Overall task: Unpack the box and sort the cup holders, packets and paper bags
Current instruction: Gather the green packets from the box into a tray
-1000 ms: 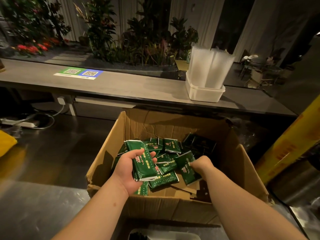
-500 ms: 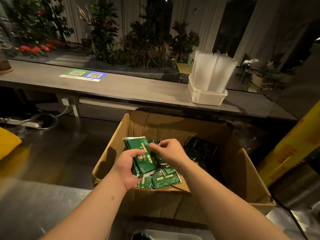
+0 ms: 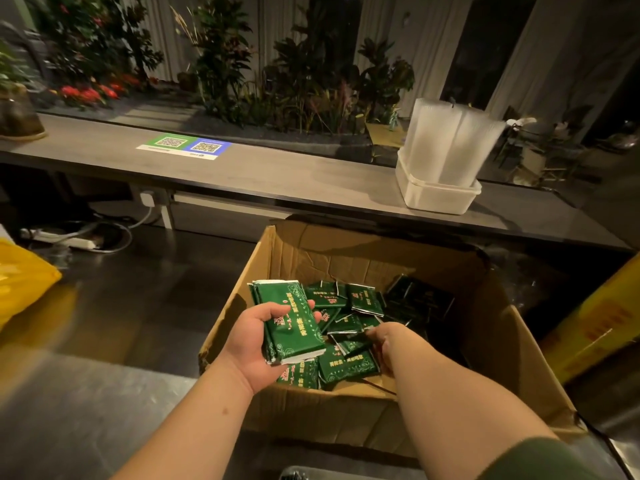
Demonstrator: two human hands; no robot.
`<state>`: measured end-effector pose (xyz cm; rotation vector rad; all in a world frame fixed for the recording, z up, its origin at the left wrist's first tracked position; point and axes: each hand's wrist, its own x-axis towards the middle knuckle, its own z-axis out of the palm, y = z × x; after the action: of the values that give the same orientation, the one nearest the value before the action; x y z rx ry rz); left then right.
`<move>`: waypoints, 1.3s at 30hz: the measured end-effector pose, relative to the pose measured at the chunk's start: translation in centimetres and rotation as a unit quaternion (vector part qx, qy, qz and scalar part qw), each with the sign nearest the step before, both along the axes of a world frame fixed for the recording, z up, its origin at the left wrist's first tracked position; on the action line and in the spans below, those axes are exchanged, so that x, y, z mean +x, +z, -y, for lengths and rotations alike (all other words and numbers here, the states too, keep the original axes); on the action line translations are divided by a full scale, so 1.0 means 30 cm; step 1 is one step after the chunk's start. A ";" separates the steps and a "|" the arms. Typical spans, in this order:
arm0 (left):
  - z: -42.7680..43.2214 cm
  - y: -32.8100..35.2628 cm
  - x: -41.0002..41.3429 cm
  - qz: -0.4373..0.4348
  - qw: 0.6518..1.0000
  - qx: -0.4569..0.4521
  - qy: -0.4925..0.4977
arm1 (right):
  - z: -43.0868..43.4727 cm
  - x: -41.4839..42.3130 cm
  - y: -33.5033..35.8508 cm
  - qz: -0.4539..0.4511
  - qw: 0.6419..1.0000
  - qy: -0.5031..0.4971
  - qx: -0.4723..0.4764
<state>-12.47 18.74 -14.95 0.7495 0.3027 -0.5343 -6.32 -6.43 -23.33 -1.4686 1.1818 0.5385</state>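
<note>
While the left hand clasped a stack of green packets, fingertips curled over its right edge, it hung above the near left part of the box. The right hand reached down among the loose packets jumbled on the box floor. Its fingers were hidden behind the hand itself, so I could not tell whether they had closed on one. To do this step well, I judged, each new packet should go flat and square onto the stack, facing the same way, lest the pile fan out or slip. The stack looked nearly a handful, so setting it down soon seemed wise. Darker packets lay at the box's far right. Beyond, a tub stood on the counter.
</note>
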 end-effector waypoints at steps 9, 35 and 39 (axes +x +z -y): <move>0.004 0.005 -0.006 -0.007 1.000 0.022 -0.006 | 0.015 -0.047 0.107 0.191 0.959 -0.121 -0.173; -0.001 0.002 -0.021 -0.017 0.998 -0.026 0.053 | -0.095 -0.082 0.046 0.138 0.768 0.527 -0.337; -0.001 -0.004 -0.016 -0.017 0.998 -0.031 0.048 | -0.102 -0.063 0.020 0.087 0.674 0.589 -0.437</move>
<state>-12.94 18.76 -15.06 0.6634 0.3508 -0.4645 -8.21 -3.36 -22.72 -3.0465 0.0694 0.6500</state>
